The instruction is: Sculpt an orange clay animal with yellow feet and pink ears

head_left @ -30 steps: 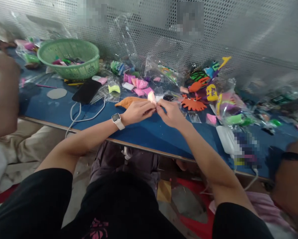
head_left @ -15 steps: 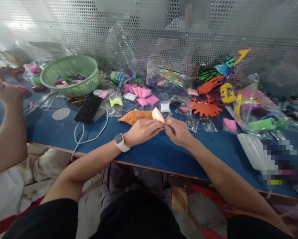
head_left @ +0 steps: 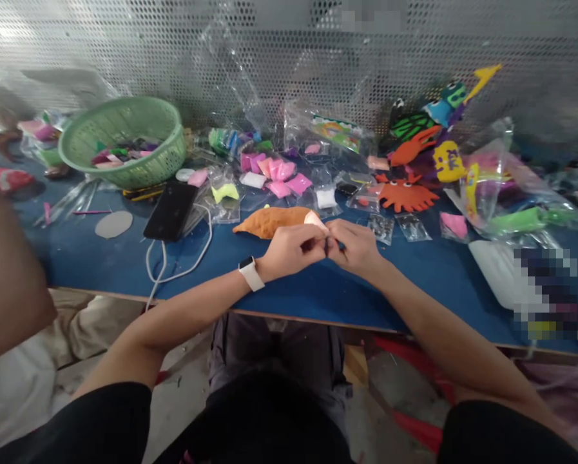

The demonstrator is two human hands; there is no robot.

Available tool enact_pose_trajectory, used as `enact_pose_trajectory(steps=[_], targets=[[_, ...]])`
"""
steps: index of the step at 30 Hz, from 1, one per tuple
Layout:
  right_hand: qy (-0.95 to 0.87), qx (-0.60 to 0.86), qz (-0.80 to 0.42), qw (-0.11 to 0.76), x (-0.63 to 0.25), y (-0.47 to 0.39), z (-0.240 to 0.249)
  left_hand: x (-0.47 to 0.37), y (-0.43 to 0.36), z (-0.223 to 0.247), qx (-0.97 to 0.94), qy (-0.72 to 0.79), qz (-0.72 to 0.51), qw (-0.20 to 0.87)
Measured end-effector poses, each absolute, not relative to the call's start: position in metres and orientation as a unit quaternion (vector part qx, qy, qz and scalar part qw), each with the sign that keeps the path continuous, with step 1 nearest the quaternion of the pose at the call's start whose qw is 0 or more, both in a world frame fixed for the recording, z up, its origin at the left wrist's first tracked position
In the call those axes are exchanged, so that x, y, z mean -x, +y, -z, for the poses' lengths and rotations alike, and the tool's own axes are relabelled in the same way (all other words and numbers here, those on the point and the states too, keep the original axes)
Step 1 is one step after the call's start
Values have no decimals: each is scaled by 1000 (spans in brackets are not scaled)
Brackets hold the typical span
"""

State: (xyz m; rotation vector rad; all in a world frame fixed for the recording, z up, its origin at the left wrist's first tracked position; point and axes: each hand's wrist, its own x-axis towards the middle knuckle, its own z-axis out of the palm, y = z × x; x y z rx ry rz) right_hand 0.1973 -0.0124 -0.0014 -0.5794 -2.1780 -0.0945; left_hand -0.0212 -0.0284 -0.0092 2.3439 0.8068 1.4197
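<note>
My left hand (head_left: 298, 248), with a white watch on the wrist, is closed in a pinch at the middle of the blue table. Its fingertips meet those of my right hand (head_left: 354, 248), also pinched. Between and just above the fingertips shows a pale pink-white piece (head_left: 316, 222), gripped by both hands. Part of it is hidden by the fingers. An orange-brown clay shape (head_left: 274, 222) with a pointed left end lies on the table just behind my left hand, partly covered by it.
Left of centre are a black phone (head_left: 170, 211) with a white cable and a green basket (head_left: 124, 145) of colourful packets. Pink packets (head_left: 279, 171) lie behind the hands; an orange crab figure (head_left: 408, 194) sits right. A co-worker's arm (head_left: 8, 277) is at the left edge.
My hands have drawn into tighter pinches, and less of the pale piece shows. The co-worker's raised hand has dropped out of sight. The view has shifted slightly.
</note>
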Motion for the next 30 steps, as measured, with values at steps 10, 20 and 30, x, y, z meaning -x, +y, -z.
enact_pose_trajectory(steps=[10,20,30], targets=[[-858,276,-73,427,-209,-21,-15,21,-28,2,-816,233,-528,47],[-881,218,-89,410,-205,-25,-15,24,-40,0,-815,247,-522,46],[-855,264,-131,427,-204,-23,-16,15,-91,-30,-751,344,-520,219]])
